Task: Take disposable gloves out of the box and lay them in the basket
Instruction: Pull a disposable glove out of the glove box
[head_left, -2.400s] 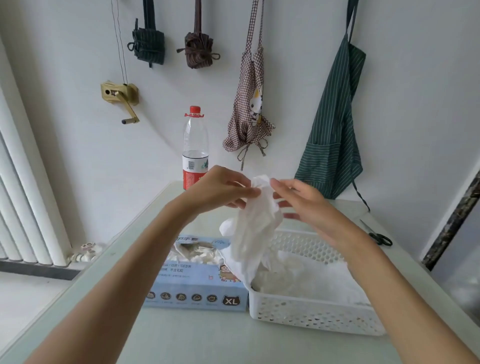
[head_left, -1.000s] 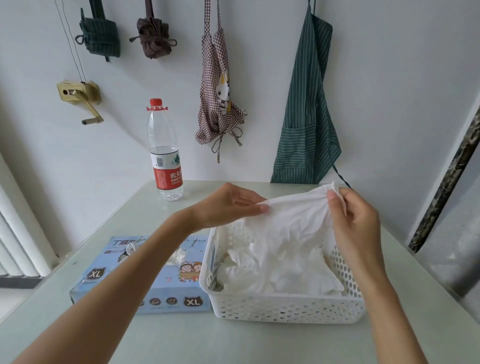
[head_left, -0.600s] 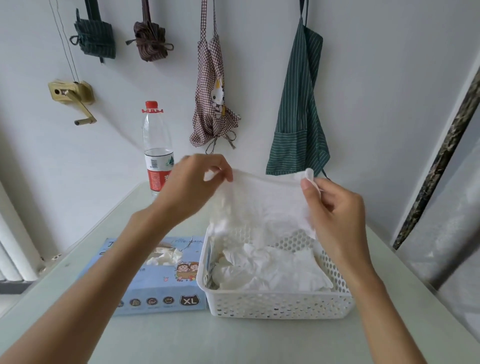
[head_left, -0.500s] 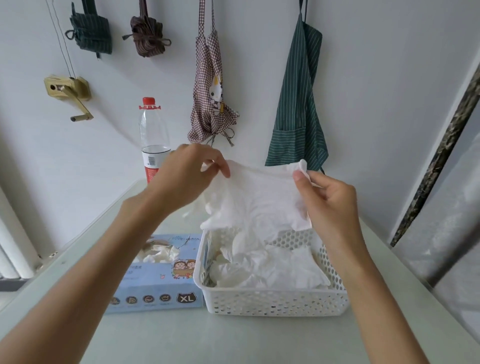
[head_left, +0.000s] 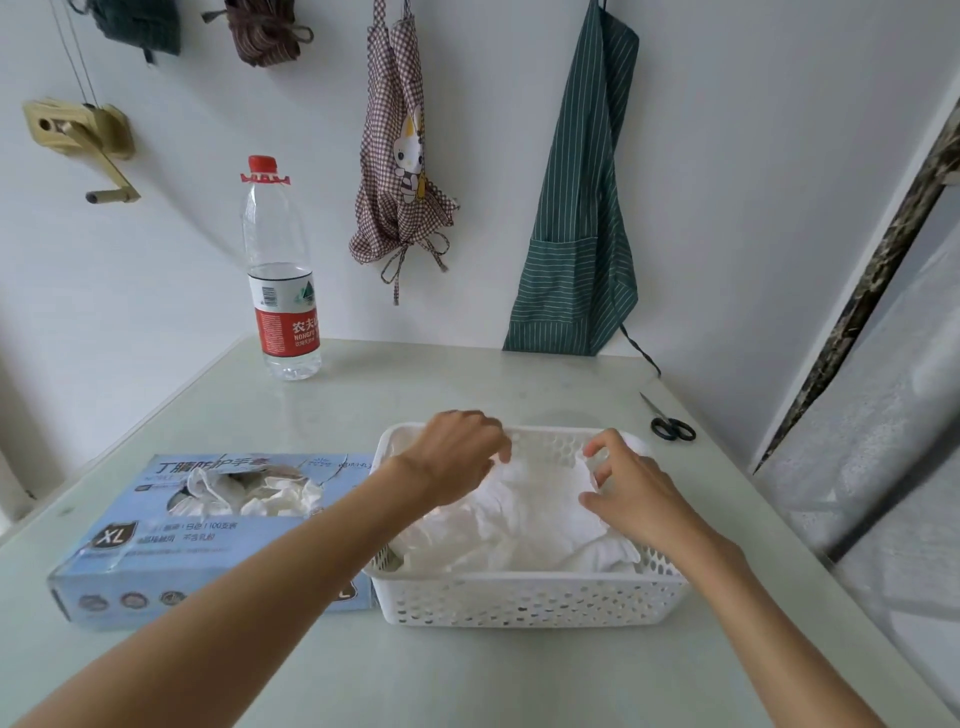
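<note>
the desk spreads pale and glossy beneath both forearms, carrying everything in play. directly under the hands sits the white perforated basket, already holding a loose heap of white gloves, so a fair part of the job looks done. just to the left of the left hand's forearm, touching or nearly touching the basket's side, lies the blue glove box, and more white gloves bulge from its torn top opening, so i judge that plenty is left to pull out. the left hand hovers over the basket's far left corner with fingers curled down onto the top glove; whether it pinches the glove i cannot tell, since the fingertips are hidden. the right hand is over the right side of the basket, its fingers bent and seeming to pinch the glove's edge at the far rim. the glove in hand lies low in the basket, close to being released. beyond the right hand, small black scissors rest on the desk, well apart.
</note>
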